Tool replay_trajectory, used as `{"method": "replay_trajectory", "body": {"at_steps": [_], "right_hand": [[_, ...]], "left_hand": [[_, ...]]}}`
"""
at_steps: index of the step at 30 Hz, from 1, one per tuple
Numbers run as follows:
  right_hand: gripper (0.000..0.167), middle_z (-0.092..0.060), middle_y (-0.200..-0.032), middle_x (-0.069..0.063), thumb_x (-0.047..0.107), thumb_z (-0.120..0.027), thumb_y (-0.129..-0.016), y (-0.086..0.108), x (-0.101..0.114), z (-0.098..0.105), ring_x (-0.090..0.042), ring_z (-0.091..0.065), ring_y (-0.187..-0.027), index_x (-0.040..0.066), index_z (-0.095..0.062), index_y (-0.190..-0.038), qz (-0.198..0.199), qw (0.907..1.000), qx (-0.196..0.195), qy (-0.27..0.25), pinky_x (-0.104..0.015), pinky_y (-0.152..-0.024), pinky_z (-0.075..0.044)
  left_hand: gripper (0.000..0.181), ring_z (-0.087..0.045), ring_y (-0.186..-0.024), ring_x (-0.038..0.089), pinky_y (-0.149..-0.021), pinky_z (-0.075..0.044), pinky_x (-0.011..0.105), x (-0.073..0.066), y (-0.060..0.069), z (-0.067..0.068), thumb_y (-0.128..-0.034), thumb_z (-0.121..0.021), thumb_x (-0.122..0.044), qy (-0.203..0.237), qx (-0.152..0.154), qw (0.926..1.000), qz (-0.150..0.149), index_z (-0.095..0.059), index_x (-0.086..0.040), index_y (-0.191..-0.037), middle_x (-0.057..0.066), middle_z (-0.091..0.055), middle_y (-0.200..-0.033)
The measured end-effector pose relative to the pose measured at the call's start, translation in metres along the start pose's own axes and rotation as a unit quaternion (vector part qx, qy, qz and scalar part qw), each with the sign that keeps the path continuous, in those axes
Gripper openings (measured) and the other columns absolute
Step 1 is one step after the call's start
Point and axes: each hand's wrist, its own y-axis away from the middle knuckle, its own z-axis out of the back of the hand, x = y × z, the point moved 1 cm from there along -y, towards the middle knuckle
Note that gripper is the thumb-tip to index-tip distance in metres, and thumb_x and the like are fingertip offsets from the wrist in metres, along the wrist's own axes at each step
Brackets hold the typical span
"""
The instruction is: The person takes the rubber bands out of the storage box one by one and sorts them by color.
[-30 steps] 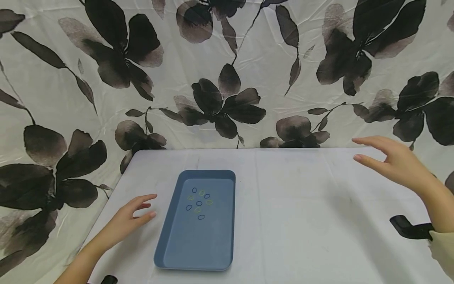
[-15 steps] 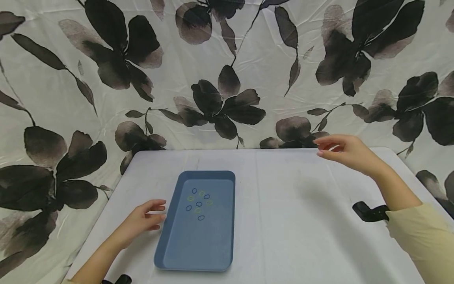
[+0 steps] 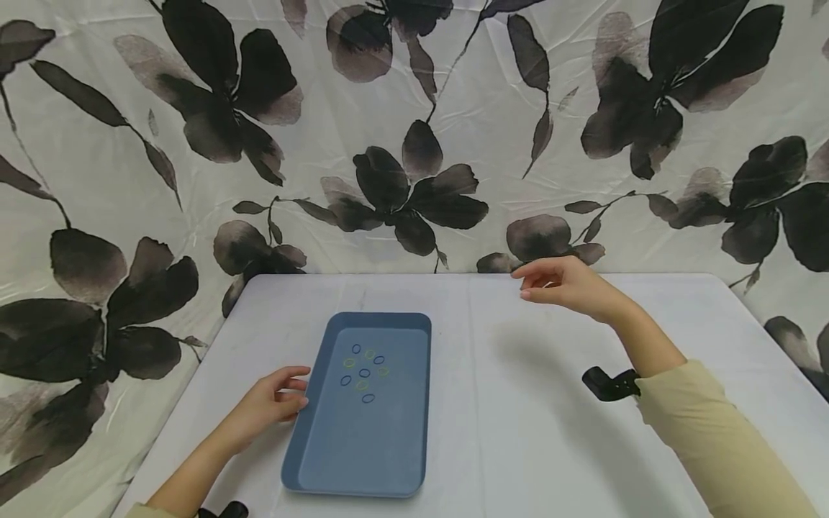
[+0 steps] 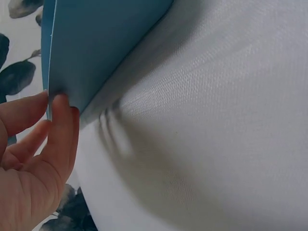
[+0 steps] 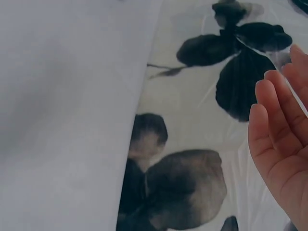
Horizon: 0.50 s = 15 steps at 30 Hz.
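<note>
A blue rectangular tray lies on the table, left of centre in the head view. Inside it, towards the far end, are several small thin rings, some dark blue and some yellow. My left hand is at the tray's left rim. In the left wrist view, the thumb is on one side of the tray wall and the fingers touch the other side, pinching the rim. My right hand hovers above the table's far part, right of the tray, fingers loosely bent and holding nothing.
A white cloth covers the table. Behind it hangs a pale curtain with dark flowers. A black wrist device sits by the right sleeve, another by the left.
My right hand has moved leftward from the far right, towards the tray. The left hand has come rightward to the tray's rim and taken hold. The tray and rings have not moved.
</note>
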Motion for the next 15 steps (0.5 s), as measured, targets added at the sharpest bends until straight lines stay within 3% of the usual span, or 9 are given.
{"method": "replay_trajectory", "body": {"at_steps": [11, 15], "right_hand": [[0.033, -0.064, -0.090, -0.009, 0.005, -0.067, -0.084, -0.027, 0.000, -0.037, -0.021, -0.061, -0.085, -0.001, -0.062, -0.116, 0.015, 0.9980, 0.046, -0.039, -0.031, -0.075, -0.050], [0.033, -0.064, -0.089, -0.008, 0.006, -0.067, -0.084, -0.036, 0.003, -0.050, -0.022, -0.060, -0.086, -0.001, -0.062, -0.116, 0.015, 0.9969, 0.065, -0.042, -0.033, -0.077, -0.050]], "left_hand": [[0.054, -0.061, -0.095, 0.026, -0.071, -0.053, 0.033, 0.005, -0.003, 0.000, -0.0843, -0.060, 0.006, 0.030, -0.003, 0.9993, 0.022, -0.039, 0.009, -0.134, 0.028, -0.052, -0.117], [0.057, -0.060, -0.092, 0.020, -0.073, -0.052, 0.032, 0.008, -0.005, 0.003, -0.0852, -0.062, 0.002, 0.060, 0.019, 0.9976, 0.030, -0.036, 0.009, -0.136, 0.029, -0.049, -0.120]]}}
